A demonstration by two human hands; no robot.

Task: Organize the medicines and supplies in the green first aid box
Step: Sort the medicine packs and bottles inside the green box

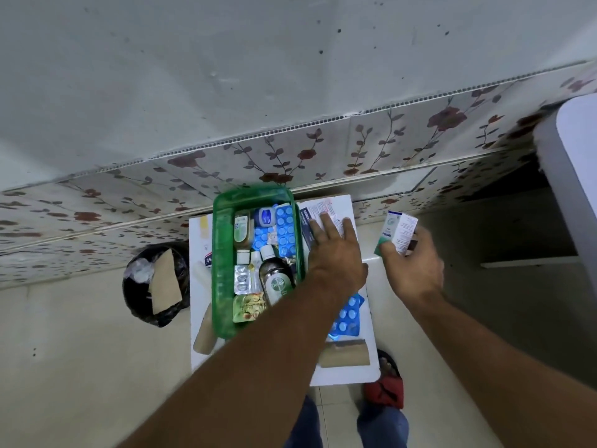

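Note:
The green first aid box stands on a small white table. Inside it lie a brown Dettol bottle, a yellowish bottle, blue blister strips, a silver blister pack and a small blue-labelled jar. My left hand rests flat, fingers spread, on a white and dark medicine carton just right of the box. My right hand holds a small green and white medicine box up in the air to the right of the table.
A blue blister strip and a tan bandage roll lie on the table near me. Another tan roll and a tube lie left of the box. A black bin stands on the floor at left. A flowered wall runs behind.

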